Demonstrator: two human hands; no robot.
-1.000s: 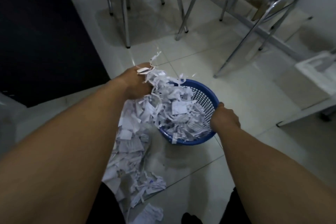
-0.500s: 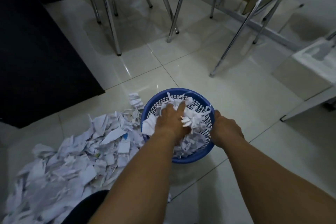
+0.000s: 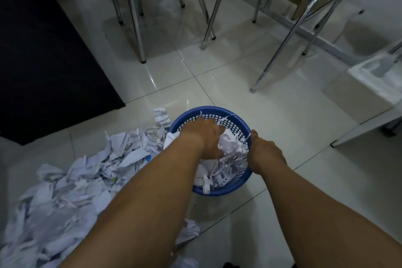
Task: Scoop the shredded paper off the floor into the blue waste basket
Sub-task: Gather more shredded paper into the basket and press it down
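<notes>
My right hand (image 3: 264, 155) clamps the blue waste basket (image 3: 208, 108); my flat left hand (image 3: 206, 139), pressing too hard, may squeeze the shredded paper (image 3: 230, 151) beneath it over the rim.

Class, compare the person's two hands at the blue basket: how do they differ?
The left hand reaches inside the basket, while the right hand stays at its outer edge. The left hand rests on the shredded paper; the right hand grips the rim. Both are bare and meet at the basket.

Glossy smooth floor tiles (image 3: 217, 85) — latticed blue plastic basket (image 3: 209, 108), crumpled paper shreds (image 3: 71, 191) — shiny metal chair legs (image 3: 135, 17).
</notes>
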